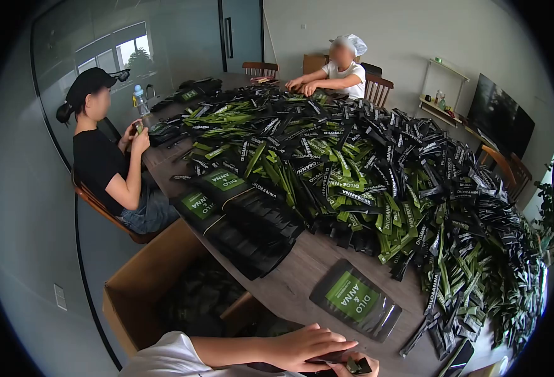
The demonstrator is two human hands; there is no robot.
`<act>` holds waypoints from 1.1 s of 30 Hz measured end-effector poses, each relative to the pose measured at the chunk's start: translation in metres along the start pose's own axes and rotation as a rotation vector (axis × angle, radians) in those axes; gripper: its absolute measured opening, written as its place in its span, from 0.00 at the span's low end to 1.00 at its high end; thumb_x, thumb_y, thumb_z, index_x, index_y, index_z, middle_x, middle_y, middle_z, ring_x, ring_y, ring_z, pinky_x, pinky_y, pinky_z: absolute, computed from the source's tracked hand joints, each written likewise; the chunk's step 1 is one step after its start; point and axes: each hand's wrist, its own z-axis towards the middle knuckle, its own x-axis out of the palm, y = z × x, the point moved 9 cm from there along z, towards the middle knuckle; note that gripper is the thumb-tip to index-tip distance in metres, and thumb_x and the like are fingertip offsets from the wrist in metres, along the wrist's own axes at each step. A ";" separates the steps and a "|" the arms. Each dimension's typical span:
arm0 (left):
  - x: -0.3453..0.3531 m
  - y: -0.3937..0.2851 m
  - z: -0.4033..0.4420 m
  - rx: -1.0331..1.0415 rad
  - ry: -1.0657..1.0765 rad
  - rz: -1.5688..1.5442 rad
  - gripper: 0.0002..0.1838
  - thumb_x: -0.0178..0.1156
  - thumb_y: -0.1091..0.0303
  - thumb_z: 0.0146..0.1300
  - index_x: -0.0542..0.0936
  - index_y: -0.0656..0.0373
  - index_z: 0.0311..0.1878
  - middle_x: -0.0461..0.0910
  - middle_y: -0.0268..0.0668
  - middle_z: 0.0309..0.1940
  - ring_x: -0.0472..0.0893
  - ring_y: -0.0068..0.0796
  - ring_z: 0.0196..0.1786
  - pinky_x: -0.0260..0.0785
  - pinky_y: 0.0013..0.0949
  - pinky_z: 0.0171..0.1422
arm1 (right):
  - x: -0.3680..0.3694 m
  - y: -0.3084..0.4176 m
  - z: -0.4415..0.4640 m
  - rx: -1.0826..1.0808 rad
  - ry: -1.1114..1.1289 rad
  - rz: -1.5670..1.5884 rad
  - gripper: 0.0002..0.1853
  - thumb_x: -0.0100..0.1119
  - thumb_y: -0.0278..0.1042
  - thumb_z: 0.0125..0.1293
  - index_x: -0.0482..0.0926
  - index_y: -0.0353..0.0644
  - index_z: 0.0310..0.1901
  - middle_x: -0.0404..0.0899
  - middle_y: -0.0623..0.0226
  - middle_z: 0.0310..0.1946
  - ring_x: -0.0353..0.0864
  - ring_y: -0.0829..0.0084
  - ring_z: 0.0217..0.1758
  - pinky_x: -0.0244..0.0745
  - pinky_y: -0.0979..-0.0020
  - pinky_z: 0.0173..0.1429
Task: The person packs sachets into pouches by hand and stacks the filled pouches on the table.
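Note:
At the bottom edge, my left hand (311, 347) has its fingers stretched out over a dark packet, its thumb side partly hidden. Beside it my right hand (368, 369), cut off by the frame edge, is closed around some black and green stick sachets (356, 365). Just beyond both hands a black pouch with a green label (354, 299) lies flat on the wooden table (302, 251). Farther left lie banded stacks of the same pouches (252, 235). A large heap of black and green stick sachets (352, 169) covers much of the table.
An open cardboard box (132, 283) with dark packets inside stands below the table's left edge. A dark phone-like object (458, 358) lies at lower right. One person in a black cap (104, 151) sits left, handling something small; another in a white cap (346, 72) sits at the far end.

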 end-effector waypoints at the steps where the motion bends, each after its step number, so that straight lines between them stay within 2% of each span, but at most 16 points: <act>1: 0.005 -0.002 0.000 -0.028 0.025 -0.095 0.37 0.58 0.64 0.58 0.51 0.56 0.67 0.63 0.39 0.55 0.68 0.32 0.51 0.56 0.34 0.52 | 0.002 0.000 0.000 0.009 0.008 0.002 0.12 0.41 0.36 0.66 0.66 0.34 0.35 0.77 0.47 0.33 0.77 0.60 0.39 0.67 0.59 0.50; 5: 0.006 -0.001 0.000 -0.069 -0.034 -0.234 0.36 0.57 0.66 0.58 0.50 0.57 0.67 0.63 0.39 0.55 0.69 0.32 0.50 0.58 0.34 0.52 | 0.004 -0.001 -0.002 0.045 0.037 -0.011 0.12 0.41 0.36 0.66 0.66 0.34 0.35 0.77 0.47 0.33 0.77 0.59 0.40 0.67 0.58 0.51; 7: 0.001 0.003 -0.004 -0.036 -0.122 -0.136 0.41 0.58 0.65 0.55 0.46 0.56 0.68 0.64 0.40 0.52 0.68 0.33 0.50 0.57 0.35 0.50 | 0.004 -0.002 -0.003 0.063 0.043 -0.017 0.12 0.41 0.36 0.66 0.66 0.34 0.35 0.77 0.47 0.33 0.77 0.59 0.40 0.66 0.58 0.52; 8: 0.000 0.007 -0.005 -0.056 -0.078 0.019 0.43 0.59 0.63 0.53 0.45 0.57 0.68 0.63 0.40 0.53 0.67 0.35 0.50 0.56 0.35 0.51 | 0.005 -0.003 -0.004 0.072 0.046 -0.017 0.12 0.41 0.37 0.66 0.66 0.34 0.35 0.77 0.46 0.33 0.77 0.58 0.40 0.66 0.58 0.52; 11: -0.005 0.014 -0.005 -0.154 -0.083 0.142 0.45 0.63 0.60 0.49 0.50 0.62 0.66 0.61 0.41 0.55 0.66 0.36 0.52 0.56 0.36 0.53 | 0.014 -0.004 -0.002 0.085 0.068 0.004 0.12 0.41 0.37 0.66 0.66 0.34 0.35 0.77 0.46 0.34 0.77 0.58 0.41 0.66 0.57 0.53; 12: 0.002 0.014 -0.005 -0.146 -0.070 0.131 0.49 0.62 0.58 0.47 0.45 0.61 0.67 0.57 0.43 0.57 0.64 0.39 0.54 0.54 0.40 0.54 | 0.019 -0.004 0.000 0.086 0.080 0.018 0.12 0.41 0.37 0.66 0.66 0.34 0.36 0.77 0.46 0.34 0.77 0.58 0.41 0.66 0.57 0.53; 15: -0.001 -0.002 0.000 -0.031 -0.259 0.179 0.49 0.63 0.59 0.45 0.46 0.61 0.67 0.56 0.44 0.58 0.63 0.39 0.55 0.53 0.40 0.53 | 0.027 -0.002 0.004 0.090 0.108 0.035 0.13 0.41 0.37 0.66 0.66 0.34 0.36 0.77 0.46 0.34 0.77 0.57 0.42 0.65 0.57 0.54; 17: -0.010 0.012 -0.001 -0.118 -0.252 0.213 0.47 0.65 0.57 0.43 0.53 0.64 0.64 0.59 0.44 0.57 0.65 0.39 0.54 0.55 0.40 0.52 | 0.027 -0.001 0.006 0.098 0.121 0.023 0.13 0.41 0.37 0.66 0.67 0.34 0.36 0.77 0.46 0.34 0.77 0.57 0.42 0.65 0.56 0.54; 19: -0.012 0.015 -0.007 -0.107 -0.215 0.269 0.48 0.66 0.58 0.42 0.53 0.64 0.64 0.60 0.44 0.56 0.65 0.39 0.53 0.56 0.40 0.52 | 0.025 -0.001 0.005 0.121 0.127 0.005 0.13 0.41 0.37 0.66 0.67 0.34 0.36 0.77 0.46 0.34 0.77 0.57 0.43 0.65 0.56 0.55; 22: -0.004 0.002 -0.008 0.017 -0.145 0.135 0.49 0.66 0.60 0.40 0.51 0.65 0.65 0.61 0.45 0.55 0.65 0.40 0.54 0.56 0.40 0.52 | 0.021 -0.001 -0.001 0.173 0.114 -0.024 0.13 0.40 0.38 0.66 0.67 0.33 0.36 0.77 0.46 0.35 0.77 0.56 0.43 0.65 0.55 0.56; 25: 0.003 0.005 -0.004 -0.027 -0.168 0.074 0.50 0.65 0.60 0.42 0.48 0.66 0.66 0.59 0.45 0.57 0.64 0.38 0.55 0.54 0.39 0.52 | 0.006 0.004 -0.014 0.249 0.092 -0.086 0.13 0.40 0.38 0.66 0.67 0.33 0.36 0.77 0.45 0.35 0.77 0.56 0.44 0.64 0.55 0.56; 28: -0.002 0.016 -0.006 -0.098 -0.204 0.182 0.50 0.66 0.61 0.39 0.50 0.67 0.64 0.61 0.44 0.56 0.66 0.41 0.54 0.56 0.39 0.51 | -0.012 0.019 -0.034 0.362 0.042 -0.189 0.14 0.40 0.38 0.66 0.67 0.33 0.36 0.77 0.45 0.35 0.77 0.55 0.44 0.64 0.54 0.57; 30: -0.002 0.016 -0.007 -0.112 -0.186 0.212 0.53 0.67 0.61 0.36 0.48 0.64 0.65 0.61 0.44 0.56 0.66 0.42 0.55 0.56 0.40 0.51 | -0.021 0.011 -0.046 0.441 0.154 0.180 0.22 0.33 0.46 0.67 0.69 0.33 0.38 0.75 0.42 0.42 0.68 0.48 0.56 0.41 0.48 0.68; 31: -0.003 0.014 -0.006 -0.084 -0.189 0.174 0.55 0.68 0.61 0.36 0.46 0.63 0.66 0.61 0.45 0.56 0.66 0.42 0.55 0.57 0.41 0.51 | -0.026 0.010 -0.051 0.510 0.057 0.233 0.27 0.27 0.52 0.67 0.70 0.34 0.39 0.76 0.44 0.41 0.69 0.48 0.55 0.38 0.47 0.68; 33: -0.004 0.010 -0.002 -0.039 -0.166 0.053 0.59 0.69 0.62 0.35 0.39 0.61 0.67 0.62 0.46 0.56 0.67 0.41 0.53 0.57 0.41 0.49 | -0.032 0.003 -0.047 0.496 0.102 0.042 0.28 0.28 0.51 0.67 0.71 0.33 0.45 0.76 0.49 0.44 0.65 0.50 0.59 0.45 0.48 0.66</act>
